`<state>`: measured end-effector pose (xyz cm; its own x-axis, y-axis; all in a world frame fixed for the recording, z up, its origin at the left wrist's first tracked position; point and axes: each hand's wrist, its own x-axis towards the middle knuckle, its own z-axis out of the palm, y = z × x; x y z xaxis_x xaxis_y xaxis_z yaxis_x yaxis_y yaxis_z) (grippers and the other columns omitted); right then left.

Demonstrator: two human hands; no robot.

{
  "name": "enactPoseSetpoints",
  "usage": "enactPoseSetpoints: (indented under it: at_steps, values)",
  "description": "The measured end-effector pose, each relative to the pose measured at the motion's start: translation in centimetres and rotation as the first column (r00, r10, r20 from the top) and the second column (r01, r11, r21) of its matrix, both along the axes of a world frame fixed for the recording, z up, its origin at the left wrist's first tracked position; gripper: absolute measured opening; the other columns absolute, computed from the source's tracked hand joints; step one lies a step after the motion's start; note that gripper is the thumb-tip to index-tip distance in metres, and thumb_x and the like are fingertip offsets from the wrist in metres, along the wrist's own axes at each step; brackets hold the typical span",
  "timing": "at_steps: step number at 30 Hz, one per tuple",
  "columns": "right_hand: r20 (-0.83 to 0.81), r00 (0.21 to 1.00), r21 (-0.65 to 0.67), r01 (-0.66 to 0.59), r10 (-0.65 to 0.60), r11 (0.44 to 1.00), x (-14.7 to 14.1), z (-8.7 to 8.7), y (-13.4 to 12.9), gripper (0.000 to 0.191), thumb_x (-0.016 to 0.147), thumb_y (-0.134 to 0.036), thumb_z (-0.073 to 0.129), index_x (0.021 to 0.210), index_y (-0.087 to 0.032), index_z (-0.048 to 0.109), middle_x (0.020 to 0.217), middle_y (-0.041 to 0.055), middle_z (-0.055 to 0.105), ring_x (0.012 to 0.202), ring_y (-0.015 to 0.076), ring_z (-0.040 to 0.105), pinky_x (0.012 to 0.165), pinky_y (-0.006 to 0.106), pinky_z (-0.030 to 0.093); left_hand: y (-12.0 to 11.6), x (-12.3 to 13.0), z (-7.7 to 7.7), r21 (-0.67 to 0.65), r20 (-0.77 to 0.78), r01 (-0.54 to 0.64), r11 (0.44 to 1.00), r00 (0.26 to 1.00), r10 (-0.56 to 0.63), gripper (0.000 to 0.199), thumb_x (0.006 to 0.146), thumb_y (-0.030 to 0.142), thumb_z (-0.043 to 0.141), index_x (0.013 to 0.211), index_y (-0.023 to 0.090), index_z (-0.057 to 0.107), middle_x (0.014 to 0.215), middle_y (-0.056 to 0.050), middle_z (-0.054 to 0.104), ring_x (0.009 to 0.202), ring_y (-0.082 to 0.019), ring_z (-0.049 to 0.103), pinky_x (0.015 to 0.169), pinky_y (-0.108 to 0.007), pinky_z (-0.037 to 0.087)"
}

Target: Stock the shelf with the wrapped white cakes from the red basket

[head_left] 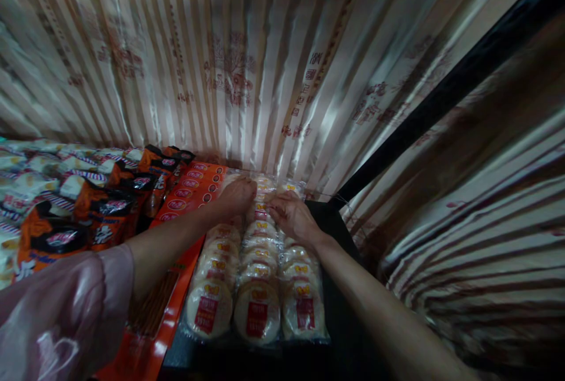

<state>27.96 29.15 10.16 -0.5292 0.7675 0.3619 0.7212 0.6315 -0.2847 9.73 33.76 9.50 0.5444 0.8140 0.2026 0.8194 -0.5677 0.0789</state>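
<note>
Three rows of round, pale crackers in clear packets with red and yellow labels run from the table's front edge to the back. At the far end of these rows my left hand is closed, its fingers curled down against the left and middle rows; what lies in them is hidden. Opposite it, my right hand has its fingers bent together on a cracker packet in the middle row. A small gap separates the two hands. Dim light and slight blur hide the fingertips.
Left of the crackers lies a long orange-red package with brown sticks showing. Beyond it stand several orange and black snack bags and white bags. Striped curtain hangs behind. A black pole slants at right, beside the black tabletop.
</note>
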Motion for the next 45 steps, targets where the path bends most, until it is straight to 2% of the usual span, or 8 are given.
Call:
enactPoseSetpoints:
  at_steps: [4,9,20,28,35,42,45]
  values:
    - [0.051,0.998,-0.026,-0.035,0.037,0.999,0.2,-0.1,-0.3,0.017,0.086,-0.019,0.053,0.072,-0.018,0.063,0.072,0.0011,0.065,0.074,0.0141,0.056,0.085,0.032,0.037,0.0,0.0,0.0,0.000,-0.005,-0.017,1.000,1.000,0.017,0.020,0.085,0.015,0.042,0.088,0.011,0.061,0.091,-0.011,0.065,0.092,-0.020,0.057,0.086,-0.032,0.045]
    - [0.026,0.998,-0.057,-0.049,0.050,0.997,0.4,-0.6,-0.2,0.009,0.084,-0.022,0.059,0.078,-0.019,0.065,0.076,0.0013,0.066,0.075,0.0140,0.058,0.084,0.032,0.038,-0.1,0.0,0.0,-0.003,0.010,-0.011,1.000,1.000,0.011,0.020,0.084,0.015,0.042,0.089,0.011,0.062,0.092,-0.012,0.065,0.092,-0.021,0.057,0.086,-0.032,0.045]
    - [0.045,0.999,-0.061,0.017,-0.014,0.998,-0.4,-0.2,-0.4,0.010,0.080,-0.013,0.060,0.074,-0.019,0.064,0.071,-0.0002,0.065,0.073,0.0134,0.058,0.087,0.032,0.037,0.1,-0.1,0.0,-0.009,0.018,-0.005,1.000,1.000,0.005,0.020,0.082,0.014,0.044,0.088,0.012,0.062,0.092,-0.010,0.066,0.092,-0.020,0.056,0.086,-0.031,0.045]
    - [0.039,0.998,-0.023,0.048,-0.047,0.999,-0.6,-0.3,-0.4,0.011,0.081,-0.014,0.058,0.073,-0.019,0.064,0.075,0.0008,0.067,0.077,0.0151,0.058,0.087,0.032,0.037,-0.2,-0.4,0.7,-0.043,0.057,0.020,0.999,0.998,-0.018,0.019,0.080,0.013,0.045,0.084,0.013,0.064,0.089,-0.009,0.066,0.090,-0.019,0.056,0.084,-0.031,0.045]
    - [0.009,0.997,-0.015,0.076,-0.076,0.997,-0.7,-0.7,-0.2,0.012,0.080,-0.013,0.057,0.074,-0.020,0.064,0.081,0.0017,0.068,0.080,0.0161,0.057,0.086,0.032,0.037,-0.3,-0.7,0.7,-0.031,0.113,0.029,0.999,0.993,-0.025,0.017,0.081,0.014,0.047,0.084,0.015,0.064,0.090,-0.007,0.064,0.093,-0.018,0.055,0.084,-0.029,0.044]
    - [0.022,0.994,0.011,0.106,-0.106,0.994,-0.9,-0.5,-0.3,0.011,0.079,-0.012,0.057,0.073,-0.019,0.063,0.077,0.0015,0.066,0.080,0.0164,0.055,0.081,0.030,0.039,-1.9,-0.5,2.2,-0.094,0.097,0.050,0.994,0.994,-0.041,0.023,0.085,0.022,0.044,0.083,0.015,0.065,0.085,-0.007,0.065,0.080,-0.017,0.060,0.073,-0.027,0.046]
    - [0.030,0.993,0.018,0.117,-0.117,0.993,-0.9,-0.3,-0.3,0.013,0.079,-0.011,0.055,0.072,-0.019,0.061,0.076,0.0010,0.065,0.079,0.0160,0.054,0.081,0.029,0.038,-2.5,-0.4,2.3,-0.120,0.061,0.066,0.991,0.996,-0.059,0.023,0.084,0.026,0.045,0.084,0.016,0.066,0.083,-0.007,0.066,0.077,-0.017,0.061,0.069,-0.027,0.046]
